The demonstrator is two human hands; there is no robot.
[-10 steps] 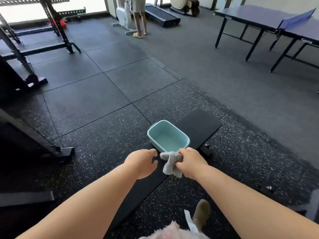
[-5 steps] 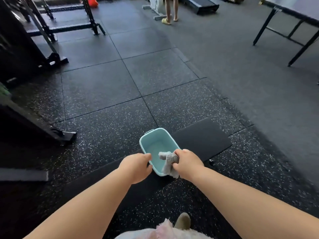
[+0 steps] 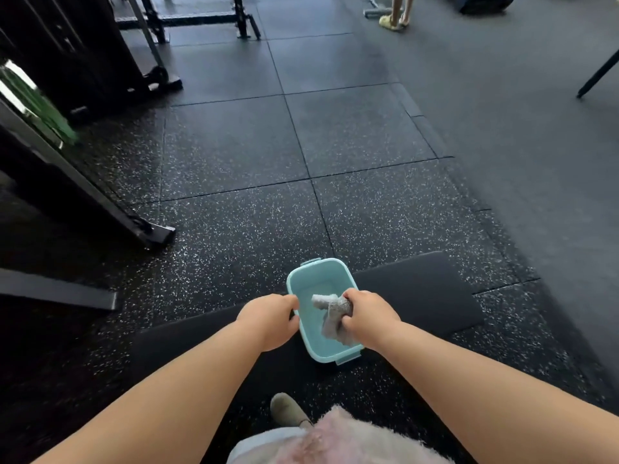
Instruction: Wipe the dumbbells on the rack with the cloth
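Note:
A grey cloth hangs bunched from my right hand, which grips it over a light blue plastic basin. The basin sits on a black padded bench low in front of me. My left hand is at the basin's left rim with its fingers curled at the edge. No dumbbells show in this view.
Black steel rack frames stand along the left, with feet reaching onto the speckled rubber floor. A person's legs stand far ahead. A table leg is at the right edge. My shoe is below the bench.
My view has tilted down and moved closer. My right hand has brought the cloth from the basin's near side to over its inside, and my left hand has reached the basin's rim.

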